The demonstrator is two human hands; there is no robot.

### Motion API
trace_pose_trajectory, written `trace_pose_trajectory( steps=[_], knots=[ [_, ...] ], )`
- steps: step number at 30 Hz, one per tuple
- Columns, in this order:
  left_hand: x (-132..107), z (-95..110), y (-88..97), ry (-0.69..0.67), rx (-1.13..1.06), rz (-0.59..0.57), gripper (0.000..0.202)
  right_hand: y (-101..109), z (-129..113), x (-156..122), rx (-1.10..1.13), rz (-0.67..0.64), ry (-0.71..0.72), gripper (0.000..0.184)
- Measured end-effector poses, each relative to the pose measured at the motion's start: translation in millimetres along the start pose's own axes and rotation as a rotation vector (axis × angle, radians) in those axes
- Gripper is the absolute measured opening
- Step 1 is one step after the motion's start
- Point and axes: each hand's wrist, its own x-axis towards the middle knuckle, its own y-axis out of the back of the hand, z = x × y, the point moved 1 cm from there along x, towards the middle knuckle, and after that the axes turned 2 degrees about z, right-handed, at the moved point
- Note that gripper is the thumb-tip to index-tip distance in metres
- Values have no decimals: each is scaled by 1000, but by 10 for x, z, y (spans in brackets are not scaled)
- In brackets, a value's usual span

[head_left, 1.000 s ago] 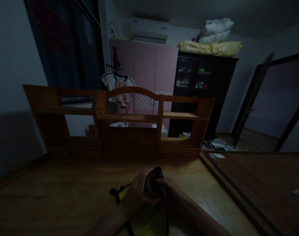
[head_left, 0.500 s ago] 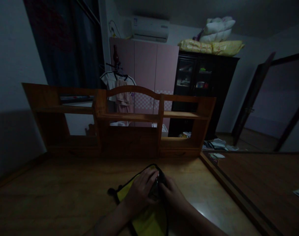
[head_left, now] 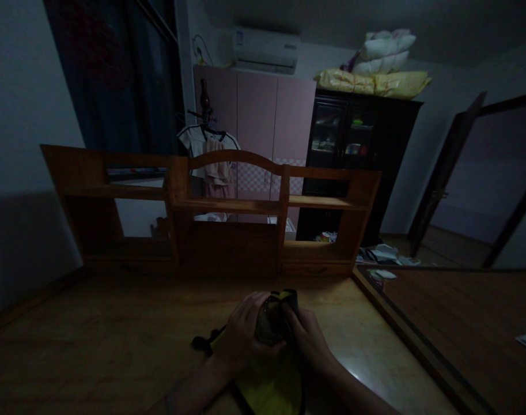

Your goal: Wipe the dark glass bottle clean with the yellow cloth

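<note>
A yellow cloth piece with black edging (head_left: 269,386) lies on the wooden desktop; whether it is a bag or a flat cloth I cannot tell. Above it, a dark, glossy, rounded object (head_left: 269,325) sits between my hands, its kind unclear in the dim light. My left hand (head_left: 241,331) curls around the left side of this object, thumb underneath. My right hand (head_left: 306,334) pinches the black-edged fabric against the object's right side, and a yellow fold stands up over its top. Small dark lumps (head_left: 200,343) stick out at the cloth's left corner.
A wooden shelf unit (head_left: 228,204) with drawers runs along the desk's far edge. The wall (head_left: 21,242) closes off the left. A raised wooden rim (head_left: 401,323) borders the right side, with the floor (head_left: 483,305) beyond.
The rounded object has turned and shows more of its face. My right hand has brought a yellow, black-edged fold up over its top; my left hand has shifted slightly left.
</note>
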Motion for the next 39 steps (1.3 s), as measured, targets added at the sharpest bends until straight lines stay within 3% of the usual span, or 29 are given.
trace_pose_trajectory(
  steps=[6, 10, 15, 19, 22, 31, 39],
  knots=[
    [6, -14, 0, 168, -43, 14, 84, -45, -27, -12, 70, 20, -40, 41],
    [6, -31, 0, 194, -59, 11, 85, -49, 1, -8, 163, 1, -80, 36],
    [-14, -28, 11, 90, 2, -57, 90, -38, 20, 26, 299, -89, -106, 41],
    [-14, 31, 22, -68, 63, -80, 92, -53, 91, 37, 371, -117, -96, 54],
    [-13, 70, 20, -184, 108, -84, 87, -76, 126, 27, 389, -110, -84, 51],
    [-25, 79, 10, -209, 146, -111, 84, -20, 29, 32, 80, -52, 69, 18],
    [21, 81, 17, -189, 85, -59, 85, 50, 122, 47, -219, -54, 114, 27]
  ],
)
